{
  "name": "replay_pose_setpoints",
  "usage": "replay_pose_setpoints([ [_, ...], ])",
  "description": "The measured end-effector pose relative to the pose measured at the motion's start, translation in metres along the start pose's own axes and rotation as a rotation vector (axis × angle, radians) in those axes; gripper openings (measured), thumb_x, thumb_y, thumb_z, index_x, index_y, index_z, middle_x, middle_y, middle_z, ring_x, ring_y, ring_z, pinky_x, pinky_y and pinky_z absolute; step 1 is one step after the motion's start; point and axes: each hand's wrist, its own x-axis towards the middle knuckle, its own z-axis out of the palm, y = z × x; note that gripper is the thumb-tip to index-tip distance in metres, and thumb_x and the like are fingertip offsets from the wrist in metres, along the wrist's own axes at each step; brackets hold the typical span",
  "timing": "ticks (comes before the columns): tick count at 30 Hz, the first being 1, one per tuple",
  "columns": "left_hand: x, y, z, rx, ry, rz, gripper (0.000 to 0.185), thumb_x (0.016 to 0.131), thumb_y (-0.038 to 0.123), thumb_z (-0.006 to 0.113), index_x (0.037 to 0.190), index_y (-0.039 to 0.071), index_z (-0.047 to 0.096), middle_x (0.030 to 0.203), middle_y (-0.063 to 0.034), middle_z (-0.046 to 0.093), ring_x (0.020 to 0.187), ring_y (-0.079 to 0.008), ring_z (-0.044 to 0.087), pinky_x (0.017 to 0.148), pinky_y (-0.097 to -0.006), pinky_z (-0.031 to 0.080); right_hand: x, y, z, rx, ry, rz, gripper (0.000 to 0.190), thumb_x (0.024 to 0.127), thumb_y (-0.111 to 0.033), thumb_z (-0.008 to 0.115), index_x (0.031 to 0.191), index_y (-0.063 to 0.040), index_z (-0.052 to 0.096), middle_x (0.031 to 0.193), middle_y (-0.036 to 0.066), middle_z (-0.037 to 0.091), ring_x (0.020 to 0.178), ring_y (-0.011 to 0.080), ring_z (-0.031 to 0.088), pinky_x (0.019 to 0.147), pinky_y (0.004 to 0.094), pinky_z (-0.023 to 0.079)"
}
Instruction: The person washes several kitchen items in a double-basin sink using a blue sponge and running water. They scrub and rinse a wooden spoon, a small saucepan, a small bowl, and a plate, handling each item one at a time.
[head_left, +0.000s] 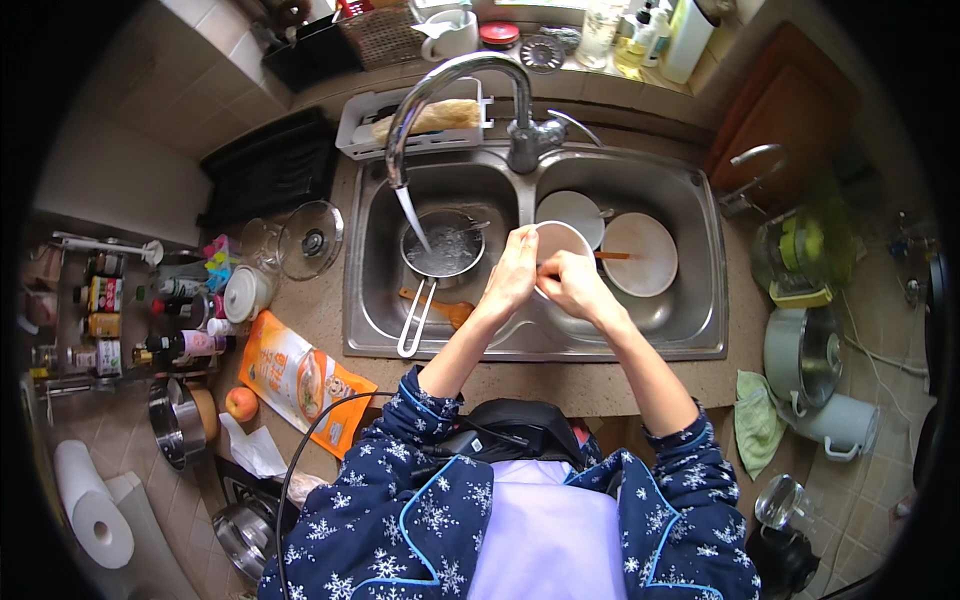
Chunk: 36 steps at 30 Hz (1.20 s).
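My left hand grips the left rim of a white bowl held above the divider of a steel double sink. At the bowl's near side is my right hand, fingers curled; whether something is pinched in it cannot be seen. Water runs from the curved faucet into a small pan with a white wire-like handle in the left basin. A wooden spoon lies beside that pan. Two white dishes, a rear bowl and a round one, sit in the right basin.
Left of the sink are a glass lid, an orange food pouch, a peach-coloured fruit and several bottles. A white rack stands behind the left basin. On the right are a lidded pot and a green cloth.
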Motion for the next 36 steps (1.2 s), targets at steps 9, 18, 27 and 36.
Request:
replay_pose_setpoints([
  [9,0.046,-0.055,-0.103,0.274,0.562,-0.108,0.047,0.095,0.039,0.042,0.130,0.008,0.045,0.121,-0.0237,0.057,0.112,-0.0394,0.055,0.095,-0.0449,0.043,-0.031,0.003,-0.030,0.148,0.427,0.237,0.022,0.081,-0.019,0.069,0.096,-0.003,0.069,0.097,0.016,0.064,0.090,0.0281,0.064,0.081,0.0356,0.050],
  [18,0.085,-0.106,-0.119,0.655,0.519,-0.485,0.060,0.088,0.040,0.045,0.145,0.028,0.031,0.130,-0.0351,0.044,0.121,-0.0478,0.045,0.103,-0.0499,0.036,-0.079,0.036,-0.038,0.306,0.538,0.392,0.027,0.081,-0.020,0.072,0.101,-0.003,0.069,0.098,0.013,0.066,0.089,0.0216,0.065,0.081,0.0317,0.050],
  [27,0.089,-0.062,-0.031,0.871,0.697,0.309,0.049,0.080,0.015,0.058,0.125,0.002,0.048,0.121,-0.0212,0.051,0.109,-0.0393,0.048,0.093,-0.0493,0.040,-0.128,0.096,-0.055,0.497,0.683,0.531,0.029,0.083,-0.020,0.071,0.103,0.000,0.068,0.102,0.014,0.066,0.092,0.0187,0.062,0.083,0.0307,0.049],
  [36,0.183,-0.073,0.119,0.975,-0.238,0.445,0.045,0.081,0.009,0.054,0.126,0.009,0.048,0.122,-0.0166,0.054,0.110,-0.0335,0.054,0.092,-0.0451,0.044,-0.146,0.104,-0.060,0.783,0.831,0.606,0.029,0.087,-0.013,0.068,0.111,0.003,0.063,0.100,0.006,0.065,0.089,0.0114,0.059,0.082,0.0244,0.048],
])
